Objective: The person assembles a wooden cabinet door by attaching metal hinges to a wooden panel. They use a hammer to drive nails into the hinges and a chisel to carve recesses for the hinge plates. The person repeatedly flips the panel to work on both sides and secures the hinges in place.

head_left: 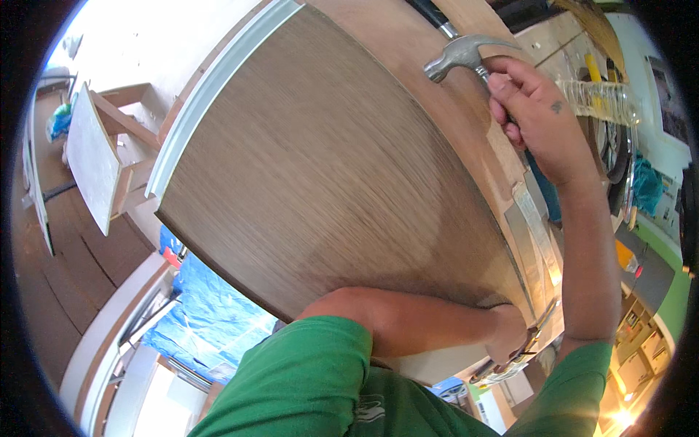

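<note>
My right hand [535,109] is closed round the shaft of a claw hammer [462,57], just below its metal head, at the upper right. Past the head lies a black handle with a shiny metal collar [429,14]. My left forearm crosses the near end of a large brown wood-grain panel [328,146]. Beyond the panel's right edge, my left hand [508,331] curls downward at a slim, dark tool-like thing [537,333], whose kind I cannot make out. The fingers of that hand are mostly hidden. A pale grey strip [218,95] runs along the panel's far left edge.
Bare wooden boards [466,124] border the panel on the right. A clear plastic bottle [597,98] and other tools lie past my right hand. At the left stand a white-faced wooden piece [95,156] and blue plastic sheeting [211,306].
</note>
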{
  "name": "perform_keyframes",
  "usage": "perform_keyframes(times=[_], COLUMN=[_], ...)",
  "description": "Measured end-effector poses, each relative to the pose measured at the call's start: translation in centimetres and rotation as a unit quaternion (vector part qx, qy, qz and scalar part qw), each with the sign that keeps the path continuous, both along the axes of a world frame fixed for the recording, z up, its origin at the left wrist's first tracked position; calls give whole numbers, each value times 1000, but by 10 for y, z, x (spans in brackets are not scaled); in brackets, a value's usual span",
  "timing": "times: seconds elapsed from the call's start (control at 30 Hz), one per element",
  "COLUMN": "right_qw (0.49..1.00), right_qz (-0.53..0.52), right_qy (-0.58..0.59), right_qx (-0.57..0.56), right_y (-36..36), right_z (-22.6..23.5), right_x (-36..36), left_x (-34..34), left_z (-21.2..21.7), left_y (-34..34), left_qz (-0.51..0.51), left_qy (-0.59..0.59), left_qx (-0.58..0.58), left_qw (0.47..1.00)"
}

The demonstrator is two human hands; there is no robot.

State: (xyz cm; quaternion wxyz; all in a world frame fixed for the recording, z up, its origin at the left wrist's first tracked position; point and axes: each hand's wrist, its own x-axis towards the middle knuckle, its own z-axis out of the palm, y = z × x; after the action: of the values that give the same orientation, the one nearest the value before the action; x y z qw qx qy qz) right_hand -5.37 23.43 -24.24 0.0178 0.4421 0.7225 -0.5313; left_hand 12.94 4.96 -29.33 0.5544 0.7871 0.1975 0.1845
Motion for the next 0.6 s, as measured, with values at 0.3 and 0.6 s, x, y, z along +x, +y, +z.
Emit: perform_keyframes(times=[0.3,0.6], right_qw=[993,997], right_qz=[-38,-2], right_qy=[114,62], right_qx=[8,-41], right_y=[19,16], right_z=[-2,-9], right_x=[12,10], left_x=[2,-5], left_z=[-1,4], left_y=[2,7], left_qz=[-14,-18], left_qy=[-11,6], left_qx=[-8,-4], left_qw=[1000,1000])
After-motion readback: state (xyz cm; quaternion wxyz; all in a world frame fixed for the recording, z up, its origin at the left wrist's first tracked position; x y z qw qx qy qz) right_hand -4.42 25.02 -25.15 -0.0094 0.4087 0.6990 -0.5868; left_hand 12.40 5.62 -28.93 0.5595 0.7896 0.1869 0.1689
